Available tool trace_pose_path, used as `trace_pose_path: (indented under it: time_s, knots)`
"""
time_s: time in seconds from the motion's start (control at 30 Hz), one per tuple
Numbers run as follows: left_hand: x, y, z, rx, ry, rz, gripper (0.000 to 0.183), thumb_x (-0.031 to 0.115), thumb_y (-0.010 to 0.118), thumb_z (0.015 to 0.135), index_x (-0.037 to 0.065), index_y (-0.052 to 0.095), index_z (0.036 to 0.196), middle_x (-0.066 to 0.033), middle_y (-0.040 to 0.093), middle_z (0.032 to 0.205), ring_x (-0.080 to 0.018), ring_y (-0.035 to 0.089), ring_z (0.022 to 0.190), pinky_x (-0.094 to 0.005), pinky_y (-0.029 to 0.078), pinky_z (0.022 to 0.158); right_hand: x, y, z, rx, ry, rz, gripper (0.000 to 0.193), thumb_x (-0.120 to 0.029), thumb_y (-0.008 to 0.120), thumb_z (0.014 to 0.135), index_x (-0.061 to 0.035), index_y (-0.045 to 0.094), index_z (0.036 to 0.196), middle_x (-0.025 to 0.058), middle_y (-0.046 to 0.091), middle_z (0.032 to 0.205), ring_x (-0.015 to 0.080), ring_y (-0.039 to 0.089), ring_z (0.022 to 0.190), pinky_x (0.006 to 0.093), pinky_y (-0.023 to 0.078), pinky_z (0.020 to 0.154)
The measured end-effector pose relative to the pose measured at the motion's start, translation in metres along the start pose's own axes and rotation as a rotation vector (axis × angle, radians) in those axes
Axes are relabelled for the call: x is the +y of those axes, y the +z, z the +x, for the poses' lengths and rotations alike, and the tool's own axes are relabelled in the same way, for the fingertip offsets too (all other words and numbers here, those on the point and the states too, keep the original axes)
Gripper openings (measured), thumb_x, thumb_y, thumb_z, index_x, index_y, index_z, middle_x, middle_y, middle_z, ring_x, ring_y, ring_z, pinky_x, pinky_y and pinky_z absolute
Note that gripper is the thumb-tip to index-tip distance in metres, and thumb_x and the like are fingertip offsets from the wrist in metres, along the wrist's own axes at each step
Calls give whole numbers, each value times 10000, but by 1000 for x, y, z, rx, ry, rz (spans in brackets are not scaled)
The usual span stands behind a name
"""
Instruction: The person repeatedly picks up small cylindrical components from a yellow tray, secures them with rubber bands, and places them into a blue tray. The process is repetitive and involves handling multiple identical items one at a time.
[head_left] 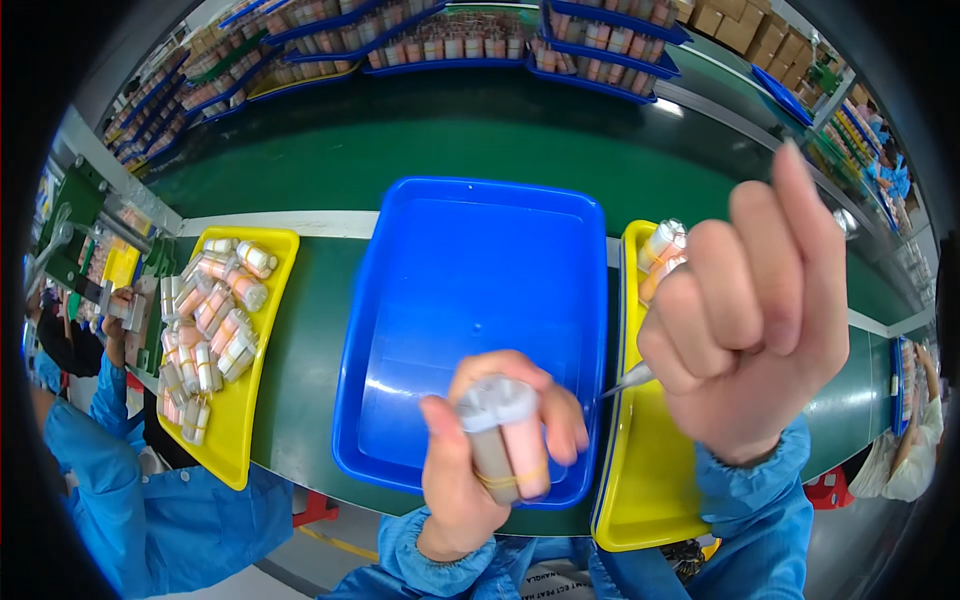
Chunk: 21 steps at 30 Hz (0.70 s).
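Over the near edge of a blue tray (480, 270), my left hand (462, 480) is closed around a pair of small cylinders (508, 455), one grey and one pink. A yellow band wraps the pair, and whitish caps top it. My right hand (745, 320) is raised over the yellow tray (650, 490) on the right. Its index finger points up and the other fingers are curled round a thin pointed tool (632, 378), whose tip sticks out toward the blue tray. The rest of the tool is hidden in the hand.
Several cylinders (215, 320) lie in a yellow tray (235, 440) on the left; a few more cylinders (662, 245) sit in the right tray. Stacked blue trays (450, 64) of cylinders line the far side of the green worktop (450, 135). A co-worker's blue sleeve (190, 520) is at left.
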<state>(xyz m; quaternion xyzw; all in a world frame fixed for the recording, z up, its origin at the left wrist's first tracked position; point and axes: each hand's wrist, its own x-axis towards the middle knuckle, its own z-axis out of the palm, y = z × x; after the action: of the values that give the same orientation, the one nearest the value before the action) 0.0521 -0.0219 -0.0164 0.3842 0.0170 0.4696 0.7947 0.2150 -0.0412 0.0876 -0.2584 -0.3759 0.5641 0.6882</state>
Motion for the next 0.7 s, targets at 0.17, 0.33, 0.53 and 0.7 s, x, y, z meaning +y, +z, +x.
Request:
trace_pose_path:
  time_s: [0.17, 0.33, 0.53, 0.7]
  knots:
    - [16, -4, 2, 267, 121, 470, 706, 543, 100, 1024, -4, 541, 1094, -136, 455, 1208, -194, 484, 996, -345, 381, 917, 10, -2, 8, -451, 233, -1166, 247, -285, 702, 874, -44, 669, 920, 41, 648, 696, 130, 573, 541, 272, 412, 491]
    - [20, -4, 4, 374, 185, 604, 706, 626, 230, 977, 17, 533, 1166, -137, 388, 1316, -212, 468, 1128, -367, 390, 959, 43, -7, 10, -513, 410, -867, 327, -351, 730, 855, -44, 676, 956, 48, 638, 693, 130, 572, 582, 269, 413, 524]
    - [35, -36, 9, 48, 583, 795, 869, 490, 886, 581, 45, 506, 1224, -175, 504, 1180, -275, 591, 1016, -377, 503, 837, 33, -3, 14, -414, 466, -689, 299, -332, 714, 889, -48, 690, 977, 15, 654, 729, 61, 532, 642, 247, 408, 550]
    - [43, -34, 7, -21, 617, 973, 930, 358, 986, 447, 52, 514, 1188, -141, 563, 1104, -274, 623, 953, -372, 521, 782, 36, -6, 9, -458, 514, -544, 287, -317, 718, 889, -54, 700, 1002, 6, 665, 768, 53, 538, 669, 238, 411, 559]
